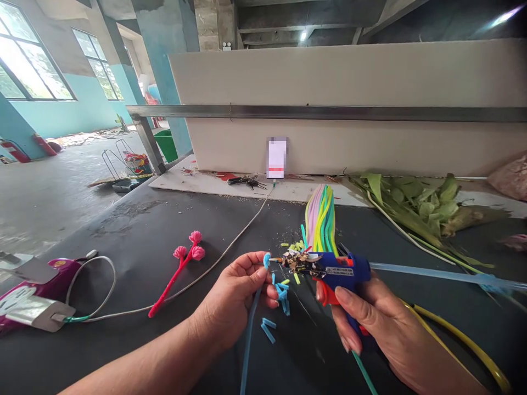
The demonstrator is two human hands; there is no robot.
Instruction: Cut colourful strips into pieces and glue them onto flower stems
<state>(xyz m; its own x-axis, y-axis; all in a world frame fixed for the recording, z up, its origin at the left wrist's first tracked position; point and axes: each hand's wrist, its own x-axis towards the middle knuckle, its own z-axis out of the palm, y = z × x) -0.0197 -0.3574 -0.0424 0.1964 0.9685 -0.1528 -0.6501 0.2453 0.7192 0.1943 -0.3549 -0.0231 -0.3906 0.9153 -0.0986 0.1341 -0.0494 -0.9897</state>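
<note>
From head view: gripped glue gun [346, 269] in right hand [373, 312]. Pinched blue bit [267, 260] in left hand [235, 286], right at glue gun's nozzle [277, 260], with blue stem [249, 337] running down below; could not tell if joined. Saw blue pieces [283, 297] just below glue gun's nozzle, multicolour bundle [323, 216] behind glue gun, pink flower stem [172, 281] well left across stretch of tabletop [144, 236], table edge [107, 219] farther left.
</note>
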